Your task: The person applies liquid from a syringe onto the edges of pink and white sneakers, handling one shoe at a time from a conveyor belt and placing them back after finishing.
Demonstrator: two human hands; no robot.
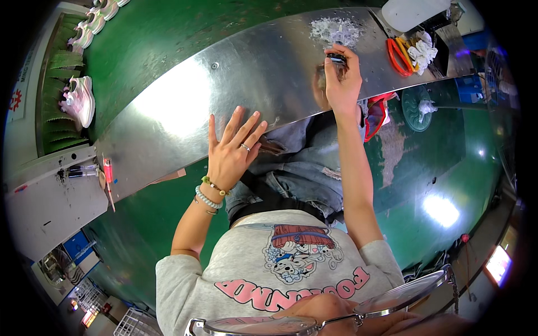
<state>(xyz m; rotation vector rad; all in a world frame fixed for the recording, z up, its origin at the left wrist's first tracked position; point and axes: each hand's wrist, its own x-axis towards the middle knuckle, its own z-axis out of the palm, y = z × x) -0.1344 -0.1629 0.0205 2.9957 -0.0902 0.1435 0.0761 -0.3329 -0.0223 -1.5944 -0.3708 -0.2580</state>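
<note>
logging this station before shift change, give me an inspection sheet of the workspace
surface: bare metal bench, shiny, with a patch of white residue at its far end
job's things: small dark tool in the right hand, tip on the bench beside the residue
clutter: orange scissors and white rags at the far right; red pen and a marker at the left end
grippers: left hand flat on the bench, fingers spread, holding nothing; right hand closed on the tool
cables: nothing seen
surroundings: green conveyor behind the bench, white shoes at its left edge; green floor
</note>
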